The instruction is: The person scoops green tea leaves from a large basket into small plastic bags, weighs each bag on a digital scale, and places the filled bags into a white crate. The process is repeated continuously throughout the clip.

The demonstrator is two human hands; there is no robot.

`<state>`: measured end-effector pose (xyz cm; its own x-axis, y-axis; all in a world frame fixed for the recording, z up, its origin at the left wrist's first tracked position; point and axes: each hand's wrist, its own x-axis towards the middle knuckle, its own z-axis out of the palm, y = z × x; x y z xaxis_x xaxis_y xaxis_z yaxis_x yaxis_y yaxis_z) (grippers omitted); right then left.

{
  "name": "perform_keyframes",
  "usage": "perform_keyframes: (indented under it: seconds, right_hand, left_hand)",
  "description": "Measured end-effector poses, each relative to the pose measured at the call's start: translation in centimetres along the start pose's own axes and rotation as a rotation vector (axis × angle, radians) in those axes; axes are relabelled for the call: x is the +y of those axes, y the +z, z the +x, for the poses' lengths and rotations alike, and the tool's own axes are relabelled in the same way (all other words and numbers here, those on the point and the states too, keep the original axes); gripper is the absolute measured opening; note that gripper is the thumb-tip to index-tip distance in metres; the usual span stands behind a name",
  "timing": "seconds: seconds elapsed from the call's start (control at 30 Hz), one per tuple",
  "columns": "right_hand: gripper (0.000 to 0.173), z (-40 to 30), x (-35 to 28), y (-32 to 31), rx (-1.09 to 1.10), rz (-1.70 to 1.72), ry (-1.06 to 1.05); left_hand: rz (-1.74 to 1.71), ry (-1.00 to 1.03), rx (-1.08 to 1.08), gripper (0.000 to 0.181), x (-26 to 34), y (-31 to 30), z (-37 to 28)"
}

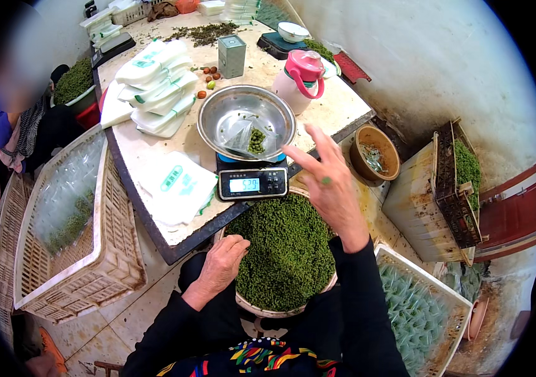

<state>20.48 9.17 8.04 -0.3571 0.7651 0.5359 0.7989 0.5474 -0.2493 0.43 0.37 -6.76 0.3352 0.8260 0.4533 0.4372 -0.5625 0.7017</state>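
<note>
A digital scale [253, 184] with a lit display stands at the table's near edge. On it sits a stainless steel bowl [206, 120] holding an open clear plastic bag [239, 140] with some green peppercorns [257, 141] inside. My right hand [329, 184], fingers spread and slightly blurred, hovers just right of the bowl; a small green spot shows on its back. Below the table edge, a round basin is heaped with green peppercorns [282, 254]. My left hand [221, 261] lies with curled fingers at the basin's left rim; what is under the fingers is hidden.
Printed plastic bags [178, 186] lie left of the scale, before taller bag stacks [157, 85]. A pink jug [298, 80] and metal tin [231, 56] stand behind. Crates of filled bags [79, 278] [414, 320] flank me. A brown bucket [375, 153] is right; another person [1, 122] sits left.
</note>
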Motion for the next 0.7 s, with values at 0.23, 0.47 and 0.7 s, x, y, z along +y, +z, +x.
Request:
perform_keyframes:
  seconds: [0.23, 0.47, 0.7]
  right_hand:
    - [0.006, 5.9, 3.1, 4.0, -0.106, -0.084, -0.212]
    - [0.017, 2.0, -3.7, -3.4, -0.003, 0.209, -0.231]
    - [0.016, 3.0, -2.3, 0.1, -0.345, 0.756, 0.052]
  left_hand:
    - [-0.005, 0.003, 0.041, 0.037, 0.7, -1.7, 2.3]
    - [-0.276, -0.155, 0.047, 0.107, 4.6, -10.7, 9.1]
    - [-0.776, -0.569, -0.097, 0.064, 1.6, -7.1, 1.5]
